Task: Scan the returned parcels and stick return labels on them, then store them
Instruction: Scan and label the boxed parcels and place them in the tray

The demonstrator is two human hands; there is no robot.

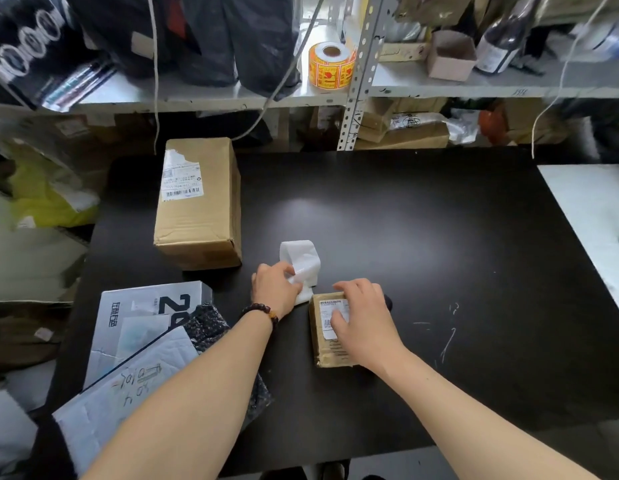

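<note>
A small brown parcel (327,353) lies on the black table (439,258) near the front. A white return label (332,315) sits on its top. My right hand (365,323) lies flat on the parcel, fingers spread over the label. Just left of it, my left hand (275,289) pinches a curled strip of white label backing paper (303,261) that arches up off the table. A tall brown cardboard box (200,202) with a shipping label stands at the table's far left.
Grey and white mailer bags (141,344) and a dark patterned bag (211,327) pile at the front left. A shelf behind carries a roll of orange stickers (330,65), black bags, a small open carton (450,55) and a bottle. A white surface (592,216) adjoins on the right.
</note>
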